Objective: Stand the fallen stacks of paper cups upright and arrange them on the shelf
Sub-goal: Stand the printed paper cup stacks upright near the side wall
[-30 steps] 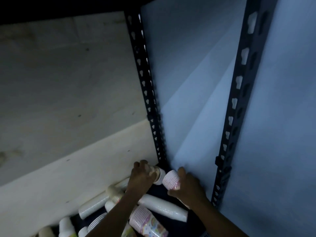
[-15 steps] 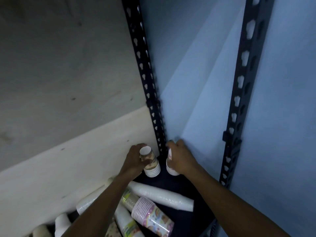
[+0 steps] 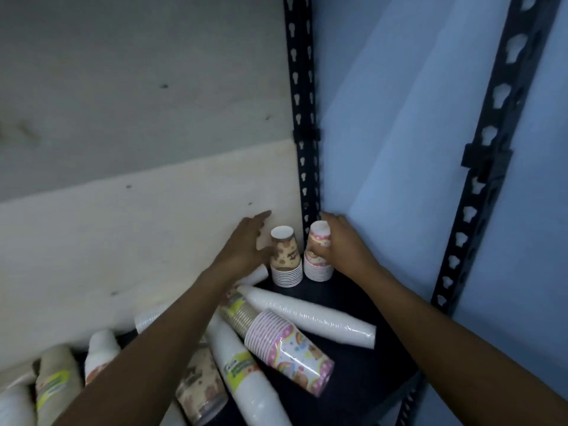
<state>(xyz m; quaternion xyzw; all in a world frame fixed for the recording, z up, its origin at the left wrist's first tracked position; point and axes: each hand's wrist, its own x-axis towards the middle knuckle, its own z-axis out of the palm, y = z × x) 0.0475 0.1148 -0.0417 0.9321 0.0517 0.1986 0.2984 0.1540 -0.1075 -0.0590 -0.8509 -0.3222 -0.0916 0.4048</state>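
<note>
Two short stacks of paper cups stand upside down in the back right corner of the dark shelf [image 3: 362,373]. The brown-patterned stack [image 3: 286,262] is on the left, the pink-patterned stack [image 3: 318,262] on the right. My left hand [image 3: 246,244] is open beside the brown stack, fingers spread against the wooden back panel. My right hand [image 3: 339,241] is closed around the pink stack from the right. Several stacks lie fallen in front: a long white one [image 3: 310,315], a pink-rimmed printed one [image 3: 285,342] and a white one with a green label [image 3: 246,373].
More wrapped cup stacks [image 3: 55,385] lie fallen at the lower left. A black perforated upright [image 3: 302,124] stands right behind the two standing stacks, another upright [image 3: 488,155] at the right. A pale wooden panel [image 3: 138,235] backs the shelf, a blue wall [image 3: 399,149] is on the right.
Both short stacks have been set down upright in the corner. My left hand has let go of the brown stack and opened. The camera has tilted down toward the shelf.
</note>
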